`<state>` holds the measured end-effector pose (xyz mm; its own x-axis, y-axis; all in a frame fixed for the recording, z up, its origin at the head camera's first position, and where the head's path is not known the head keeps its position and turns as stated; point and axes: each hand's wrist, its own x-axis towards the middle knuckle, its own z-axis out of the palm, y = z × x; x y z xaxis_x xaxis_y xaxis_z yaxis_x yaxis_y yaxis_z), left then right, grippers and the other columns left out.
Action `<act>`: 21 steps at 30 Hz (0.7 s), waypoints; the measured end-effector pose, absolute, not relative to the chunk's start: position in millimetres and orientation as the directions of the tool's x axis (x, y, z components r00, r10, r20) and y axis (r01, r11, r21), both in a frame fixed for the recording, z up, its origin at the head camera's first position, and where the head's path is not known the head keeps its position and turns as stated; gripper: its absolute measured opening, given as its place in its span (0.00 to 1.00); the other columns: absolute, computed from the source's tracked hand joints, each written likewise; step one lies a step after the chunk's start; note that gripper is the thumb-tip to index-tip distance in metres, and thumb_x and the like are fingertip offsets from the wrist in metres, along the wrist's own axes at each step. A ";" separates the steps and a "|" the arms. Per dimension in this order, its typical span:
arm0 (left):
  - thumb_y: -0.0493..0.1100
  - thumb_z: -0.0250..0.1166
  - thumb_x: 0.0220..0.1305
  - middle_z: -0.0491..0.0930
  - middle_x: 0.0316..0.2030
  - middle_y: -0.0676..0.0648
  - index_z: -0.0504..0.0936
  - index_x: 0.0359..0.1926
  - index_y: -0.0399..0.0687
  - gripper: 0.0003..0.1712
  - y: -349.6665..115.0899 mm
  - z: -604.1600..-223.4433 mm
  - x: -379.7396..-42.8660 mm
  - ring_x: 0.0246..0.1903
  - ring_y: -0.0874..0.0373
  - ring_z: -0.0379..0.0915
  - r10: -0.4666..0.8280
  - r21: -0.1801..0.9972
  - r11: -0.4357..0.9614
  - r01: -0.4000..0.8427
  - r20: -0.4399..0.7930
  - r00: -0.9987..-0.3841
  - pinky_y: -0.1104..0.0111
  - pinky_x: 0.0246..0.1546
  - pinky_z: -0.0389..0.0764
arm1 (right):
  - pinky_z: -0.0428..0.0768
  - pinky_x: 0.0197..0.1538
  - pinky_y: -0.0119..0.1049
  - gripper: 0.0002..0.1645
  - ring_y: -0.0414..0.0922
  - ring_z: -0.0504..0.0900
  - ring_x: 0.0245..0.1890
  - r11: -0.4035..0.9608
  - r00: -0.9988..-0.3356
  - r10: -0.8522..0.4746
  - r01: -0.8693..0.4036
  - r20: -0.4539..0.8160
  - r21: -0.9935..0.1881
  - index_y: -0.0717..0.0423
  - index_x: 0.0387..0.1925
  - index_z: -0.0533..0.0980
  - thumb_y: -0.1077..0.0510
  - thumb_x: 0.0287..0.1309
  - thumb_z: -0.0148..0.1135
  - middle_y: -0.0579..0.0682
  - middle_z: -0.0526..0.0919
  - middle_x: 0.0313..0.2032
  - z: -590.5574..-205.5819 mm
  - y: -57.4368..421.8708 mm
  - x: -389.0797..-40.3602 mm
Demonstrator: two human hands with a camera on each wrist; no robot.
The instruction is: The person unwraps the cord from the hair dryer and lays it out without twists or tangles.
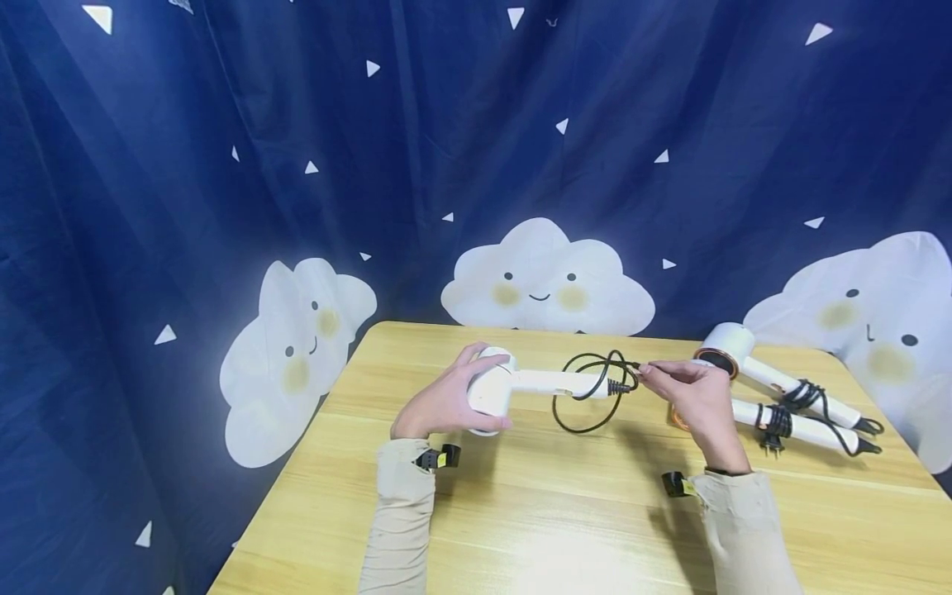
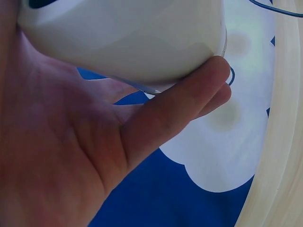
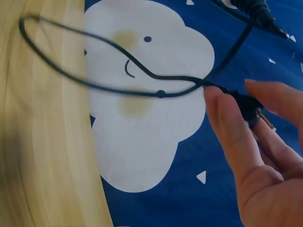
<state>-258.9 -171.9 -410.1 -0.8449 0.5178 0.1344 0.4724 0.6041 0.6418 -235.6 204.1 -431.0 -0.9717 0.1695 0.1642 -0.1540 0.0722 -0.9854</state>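
Observation:
A white hair dryer [image 1: 546, 382] is held above the wooden table, its handle pointing right. My left hand [image 1: 439, 402] grips it round the head; the left wrist view shows the fingers curved along the white housing [image 2: 142, 42]. From the handle's end comes a black power cord [image 1: 583, 429], hanging in loose loops. My right hand [image 1: 699, 405] pinches the cord's plug end. Seen from the right wrist, the black plug [image 3: 248, 108] with its metal pins sits between thumb and fingers, and a long loop of cord [image 3: 118, 90] stretches away to the left.
Two more white hair dryers lie at the table's right, one farther back [image 1: 766, 373] and one nearer [image 1: 814, 431], black cords wrapped round their handles. The wooden table [image 1: 357, 496] ends at a blue curtain [image 1: 476, 124] with white clouds.

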 end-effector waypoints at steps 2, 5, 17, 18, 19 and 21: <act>0.66 0.81 0.42 0.55 0.78 0.48 0.70 0.73 0.72 0.55 -171.1 -410.9 -259.2 0.58 0.48 0.75 0.522 0.640 0.605 0.473 0.130 -0.843 0.57 0.50 0.81 | 0.85 0.43 0.25 0.14 0.34 0.91 0.34 0.001 -0.967 0.194 -0.166 0.163 -0.986 0.66 0.44 0.86 0.62 0.59 0.74 0.39 0.92 0.29 -430.0 204.2 -235.2; 0.66 0.81 0.42 0.56 0.78 0.48 0.69 0.73 0.72 0.55 -169.9 -412.5 -260.1 0.57 0.50 0.76 0.529 0.637 0.606 0.476 0.124 -0.840 0.58 0.50 0.81 | 0.84 0.45 0.23 0.16 0.34 0.91 0.35 -0.028 -0.956 0.249 -0.170 0.158 -0.985 0.66 0.46 0.86 0.62 0.58 0.75 0.39 0.92 0.29 -428.5 203.5 -234.4; 0.67 0.81 0.42 0.56 0.77 0.52 0.70 0.72 0.74 0.54 -165.7 -412.9 -260.4 0.56 0.51 0.76 0.540 0.633 0.615 0.470 0.097 -0.836 0.60 0.49 0.81 | 0.84 0.48 0.26 0.20 0.37 0.92 0.36 -0.103 -0.918 0.336 -0.256 0.209 -0.961 0.72 0.49 0.84 0.67 0.54 0.76 0.42 0.93 0.33 -423.4 199.8 -234.1; 0.66 0.81 0.42 0.56 0.77 0.52 0.70 0.72 0.74 0.54 -165.5 -413.0 -260.4 0.56 0.51 0.76 0.540 0.631 0.618 0.469 0.094 -0.837 0.60 0.49 0.81 | 0.85 0.48 0.27 0.20 0.38 0.92 0.36 -0.127 -0.918 0.334 -0.269 0.214 -0.955 0.73 0.49 0.83 0.69 0.54 0.75 0.43 0.93 0.33 -422.9 199.3 -234.1; 0.67 0.81 0.42 0.56 0.77 0.51 0.70 0.72 0.73 0.54 -165.1 -413.2 -260.5 0.56 0.51 0.76 0.540 0.629 0.620 0.469 0.092 -0.837 0.60 0.49 0.81 | 0.85 0.49 0.27 0.20 0.38 0.92 0.36 -0.144 -0.917 0.333 -0.279 0.218 -0.950 0.74 0.50 0.82 0.70 0.55 0.74 0.43 0.93 0.33 -422.2 198.5 -234.0; 0.66 0.81 0.41 0.56 0.78 0.51 0.71 0.72 0.72 0.54 -164.1 -413.0 -260.2 0.57 0.49 0.76 0.540 0.631 0.620 0.466 0.087 -0.837 0.59 0.50 0.81 | 0.85 0.49 0.29 0.21 0.39 0.92 0.37 -0.186 -0.915 0.334 -0.300 0.226 -0.936 0.76 0.51 0.81 0.71 0.55 0.73 0.44 0.93 0.34 -420.9 197.2 -233.9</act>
